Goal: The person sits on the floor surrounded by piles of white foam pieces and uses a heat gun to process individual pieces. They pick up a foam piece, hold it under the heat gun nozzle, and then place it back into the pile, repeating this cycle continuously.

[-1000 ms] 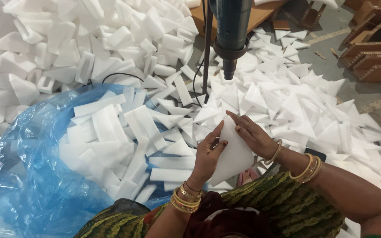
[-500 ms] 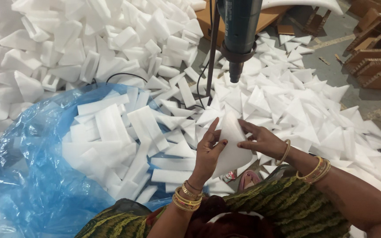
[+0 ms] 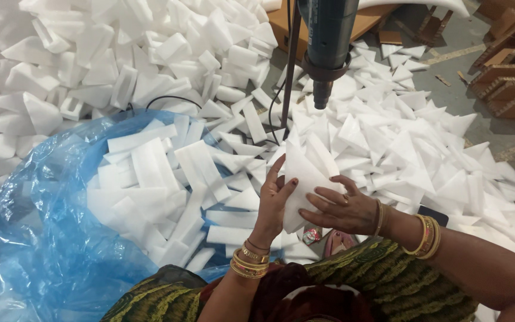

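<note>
1. Head view: my left hand [image 3: 274, 200] and right hand [image 3: 342, 210] are both closed flat around a white foam triangle [image 3: 301, 182], held upright below the blue drill [image 3: 328, 42]
2. Best to keep it pinched at the lower edges — fingers clear of the tip
3. Blue bag [image 3: 37, 238] of foam strips sits left — within reach

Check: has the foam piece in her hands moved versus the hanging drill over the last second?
Yes. The white foam piece, held by the left hand and right hand, has come up toward the mounted drill.
</note>
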